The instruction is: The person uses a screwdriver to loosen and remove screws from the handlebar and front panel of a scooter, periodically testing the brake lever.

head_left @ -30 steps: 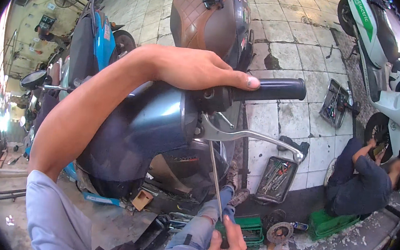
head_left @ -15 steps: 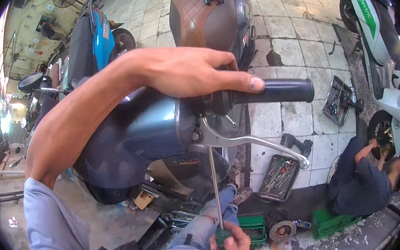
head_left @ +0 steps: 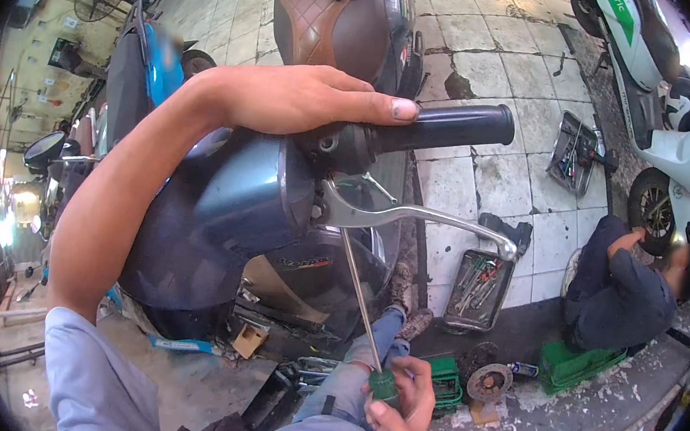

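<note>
My left hand (head_left: 286, 98) lies over the scooter's handlebar, its thumb stretched along the black rubber grip (head_left: 465, 131); the other fingers are mostly hidden on the far side. Below the grip, a silver brake lever (head_left: 420, 213) curves out to the right. My right hand (head_left: 411, 409), low in the view, holds a long screwdriver (head_left: 383, 384) by its green handle. The shaft slants upward to the underside of the lever's pivot end, where its tip is hidden. Left of the lever is the dark blue front cover (head_left: 225, 212).
A brown-seated scooter (head_left: 343, 20) stands beyond. Tool trays (head_left: 479, 293) lie on the tiles at the right, near a brake disc (head_left: 489, 382) and a green crate (head_left: 445, 383). A co-worker (head_left: 624, 296) sits beside a white scooter (head_left: 683, 157).
The handlebar, lever and my left hand appear shifted up and left in the view. My right hand has turned around the screwdriver, and more of the green handle shows.
</note>
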`<state>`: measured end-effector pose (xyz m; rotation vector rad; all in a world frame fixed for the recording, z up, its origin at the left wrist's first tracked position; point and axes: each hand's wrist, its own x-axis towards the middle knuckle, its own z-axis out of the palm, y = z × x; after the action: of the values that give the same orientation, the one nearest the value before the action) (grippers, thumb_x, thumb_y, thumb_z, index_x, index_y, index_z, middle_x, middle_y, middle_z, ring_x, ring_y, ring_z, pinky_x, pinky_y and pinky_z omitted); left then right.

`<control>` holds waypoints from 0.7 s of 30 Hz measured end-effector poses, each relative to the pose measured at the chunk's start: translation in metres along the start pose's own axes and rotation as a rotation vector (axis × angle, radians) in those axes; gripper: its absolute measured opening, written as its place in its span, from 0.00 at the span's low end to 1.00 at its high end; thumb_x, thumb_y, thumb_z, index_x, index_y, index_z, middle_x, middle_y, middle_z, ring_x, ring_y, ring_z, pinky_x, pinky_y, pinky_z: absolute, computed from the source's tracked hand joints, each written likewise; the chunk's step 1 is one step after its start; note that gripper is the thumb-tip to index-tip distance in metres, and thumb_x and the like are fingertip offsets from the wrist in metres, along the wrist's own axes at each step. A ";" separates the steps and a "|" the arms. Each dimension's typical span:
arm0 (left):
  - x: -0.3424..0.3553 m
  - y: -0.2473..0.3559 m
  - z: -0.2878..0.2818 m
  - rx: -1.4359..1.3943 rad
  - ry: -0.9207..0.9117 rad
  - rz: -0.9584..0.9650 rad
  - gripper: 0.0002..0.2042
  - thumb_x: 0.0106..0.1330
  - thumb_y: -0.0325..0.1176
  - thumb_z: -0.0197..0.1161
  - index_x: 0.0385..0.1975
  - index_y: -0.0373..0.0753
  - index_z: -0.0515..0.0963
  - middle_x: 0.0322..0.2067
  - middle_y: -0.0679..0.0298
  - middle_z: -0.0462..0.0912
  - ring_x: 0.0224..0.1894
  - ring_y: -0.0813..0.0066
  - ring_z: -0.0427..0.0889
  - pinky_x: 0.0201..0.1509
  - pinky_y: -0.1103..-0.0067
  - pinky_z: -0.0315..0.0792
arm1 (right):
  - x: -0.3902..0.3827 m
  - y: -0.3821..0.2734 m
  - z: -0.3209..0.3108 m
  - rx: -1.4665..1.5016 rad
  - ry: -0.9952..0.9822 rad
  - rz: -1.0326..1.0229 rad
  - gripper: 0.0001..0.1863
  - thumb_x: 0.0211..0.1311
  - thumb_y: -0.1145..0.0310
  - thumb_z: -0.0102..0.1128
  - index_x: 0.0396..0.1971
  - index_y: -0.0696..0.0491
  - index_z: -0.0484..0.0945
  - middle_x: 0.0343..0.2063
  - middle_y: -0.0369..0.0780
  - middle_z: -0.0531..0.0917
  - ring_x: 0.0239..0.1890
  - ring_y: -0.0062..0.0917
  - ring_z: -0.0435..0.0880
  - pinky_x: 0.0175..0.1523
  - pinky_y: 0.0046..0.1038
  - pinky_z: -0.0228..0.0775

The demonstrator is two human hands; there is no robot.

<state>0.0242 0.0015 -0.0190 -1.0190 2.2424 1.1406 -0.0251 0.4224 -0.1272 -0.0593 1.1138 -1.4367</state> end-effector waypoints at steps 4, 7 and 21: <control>-0.003 -0.003 -0.002 -0.062 -0.044 0.007 0.47 0.72 0.78 0.53 0.65 0.34 0.83 0.58 0.53 0.87 0.60 0.64 0.83 0.70 0.72 0.72 | -0.008 0.016 -0.015 0.316 -0.232 0.095 0.42 0.64 0.68 0.74 0.74 0.63 0.61 0.54 0.57 0.83 0.47 0.39 0.91 0.42 0.33 0.84; -0.002 -0.003 -0.003 -0.094 -0.092 0.008 0.45 0.73 0.76 0.55 0.64 0.34 0.84 0.58 0.54 0.87 0.60 0.66 0.83 0.70 0.73 0.71 | -0.022 0.023 -0.004 0.336 -0.039 0.081 0.44 0.61 0.69 0.72 0.75 0.65 0.62 0.49 0.63 0.85 0.27 0.32 0.87 0.25 0.27 0.74; -0.003 0.005 0.005 -0.117 -0.005 0.001 0.42 0.75 0.75 0.55 0.58 0.35 0.88 0.44 0.60 0.91 0.48 0.74 0.84 0.58 0.75 0.76 | 0.004 -0.014 0.001 -0.560 0.008 -0.428 0.24 0.71 0.64 0.68 0.60 0.65 0.83 0.32 0.45 0.87 0.24 0.21 0.81 0.33 0.23 0.71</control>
<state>0.0221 0.0083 -0.0174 -1.0584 2.1943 1.2868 -0.0356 0.4155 -0.1196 -0.7246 1.5460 -1.4467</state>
